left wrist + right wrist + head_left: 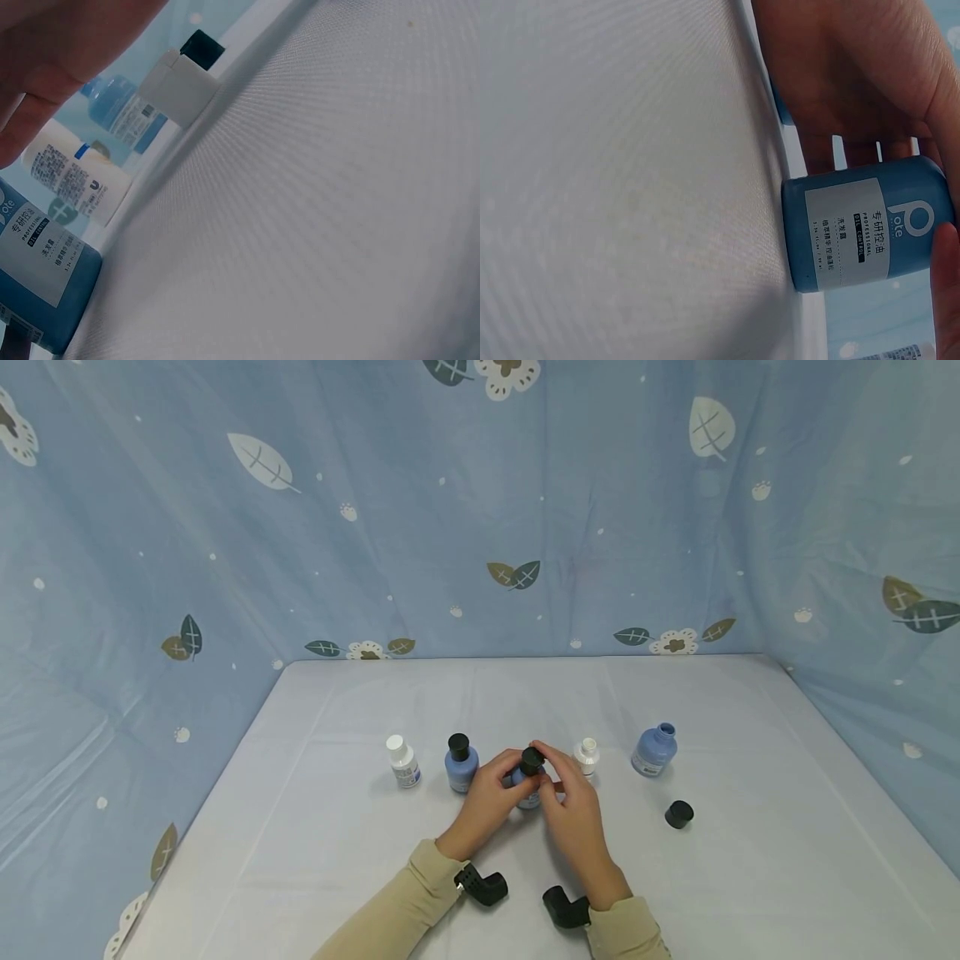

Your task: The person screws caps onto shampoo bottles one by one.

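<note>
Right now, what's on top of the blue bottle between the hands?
A black cap sits on top of that blue bottle. It covers the bottle's mouth, so I can't tell whether it's screwed tight.

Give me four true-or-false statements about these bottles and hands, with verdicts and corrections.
1. The left hand and right hand hold a black-capped blue plastic bottle. True.
2. All three blue plastic bottles are capped. False: the far-right blue bottle has an open neck.
3. A loose round black cap lies on the white cloth. True.
4. The leftmost bottle is blue. False: it is a white-capped white plastic bottle.
</note>
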Available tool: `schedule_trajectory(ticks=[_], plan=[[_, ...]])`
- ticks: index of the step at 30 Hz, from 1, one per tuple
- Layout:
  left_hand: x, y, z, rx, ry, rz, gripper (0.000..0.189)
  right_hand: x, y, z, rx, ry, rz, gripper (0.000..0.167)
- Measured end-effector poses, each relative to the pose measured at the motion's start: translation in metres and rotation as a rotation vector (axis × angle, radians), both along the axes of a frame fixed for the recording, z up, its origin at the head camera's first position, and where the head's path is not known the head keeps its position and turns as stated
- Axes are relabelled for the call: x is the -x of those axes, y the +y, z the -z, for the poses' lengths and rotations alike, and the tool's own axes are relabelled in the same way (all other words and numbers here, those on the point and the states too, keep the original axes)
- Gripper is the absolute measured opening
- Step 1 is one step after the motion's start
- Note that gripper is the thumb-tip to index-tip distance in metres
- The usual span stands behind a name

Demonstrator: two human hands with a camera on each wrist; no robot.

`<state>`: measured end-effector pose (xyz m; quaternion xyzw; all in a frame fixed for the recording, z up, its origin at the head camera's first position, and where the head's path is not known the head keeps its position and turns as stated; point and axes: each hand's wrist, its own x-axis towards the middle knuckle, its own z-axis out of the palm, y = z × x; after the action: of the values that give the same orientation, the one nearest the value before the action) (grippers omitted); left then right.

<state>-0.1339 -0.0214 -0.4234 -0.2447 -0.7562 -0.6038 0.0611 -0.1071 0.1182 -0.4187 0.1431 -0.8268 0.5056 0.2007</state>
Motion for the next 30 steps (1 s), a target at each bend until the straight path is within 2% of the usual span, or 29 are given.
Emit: schedule_trajectory(ticks=[7,15,30], plan=[[-0.0001,0.0006,-0.0011,0.002,0.009,-0.009,0.021,-0.0004,-0.0006,0.0004,-0.014,0.000,0.021,0.048],[-0.0034,-0.0010,-0.0018,0.006,-0.030,-0.023,0.023,0.0007,-0.0005,0.0030,-0.028,0.014,0.015,0.044],[-0.0035,-0.0007,-0.0030,0.002,-0.018,-0.004,0.026,-0.0001,0.0002,0.0030,-0.012,0.026,0.029,0.044]])
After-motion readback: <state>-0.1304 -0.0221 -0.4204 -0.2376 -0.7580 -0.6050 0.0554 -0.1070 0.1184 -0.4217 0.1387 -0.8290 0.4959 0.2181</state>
